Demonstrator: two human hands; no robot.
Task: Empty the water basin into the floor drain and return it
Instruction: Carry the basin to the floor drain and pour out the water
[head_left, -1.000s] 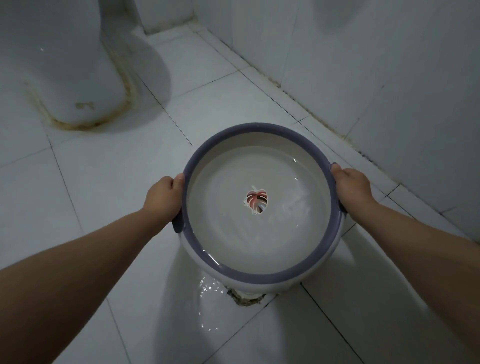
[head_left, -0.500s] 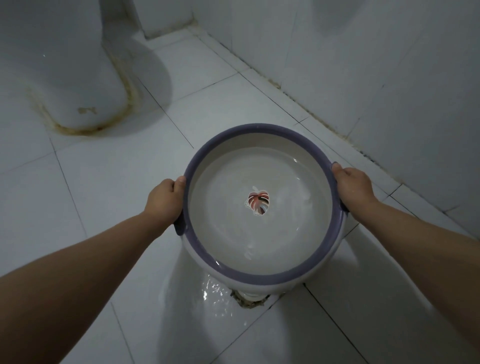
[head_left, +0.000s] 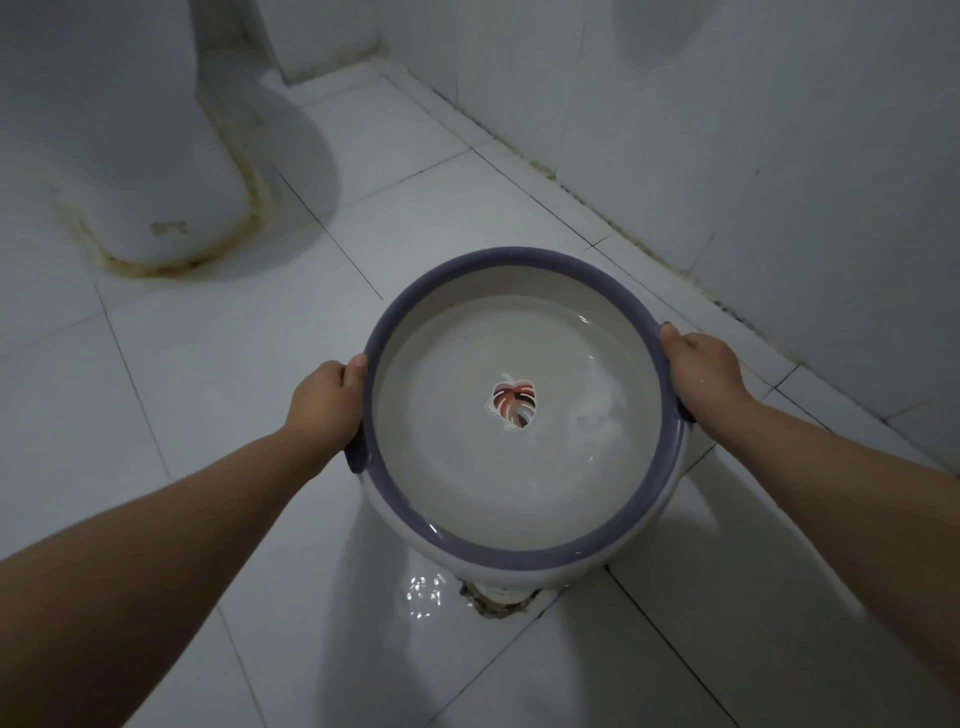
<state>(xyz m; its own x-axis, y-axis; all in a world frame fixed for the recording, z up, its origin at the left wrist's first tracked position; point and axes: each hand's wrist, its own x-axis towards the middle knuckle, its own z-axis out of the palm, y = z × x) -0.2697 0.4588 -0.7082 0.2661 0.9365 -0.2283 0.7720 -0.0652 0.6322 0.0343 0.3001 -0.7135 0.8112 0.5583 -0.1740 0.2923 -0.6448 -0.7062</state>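
A round white water basin (head_left: 524, 558) with a purple rim and a leaf print on its bottom hangs above the tiled floor, held roughly level. Water lies inside it, rippling a little. My left hand (head_left: 324, 402) grips its left rim and handle. My right hand (head_left: 701, 371) grips the right rim. The floor drain (head_left: 496, 603), a rough-edged hole at a tile corner, shows just under the basin's near edge, mostly hidden by it. A wet, shining patch (head_left: 423, 592) lies on the tile left of the drain.
A white toilet base (head_left: 130, 156) with a stained seal stands at the far left. A white tiled wall (head_left: 753, 130) runs along the right, close behind the basin. White floor tiles (head_left: 208, 364) spread to the left and front.
The basin has stayed over the drain with both hands holding it. The view has shifted slightly and the water's ripples have moved; the wet patch beside the drain looks smaller.
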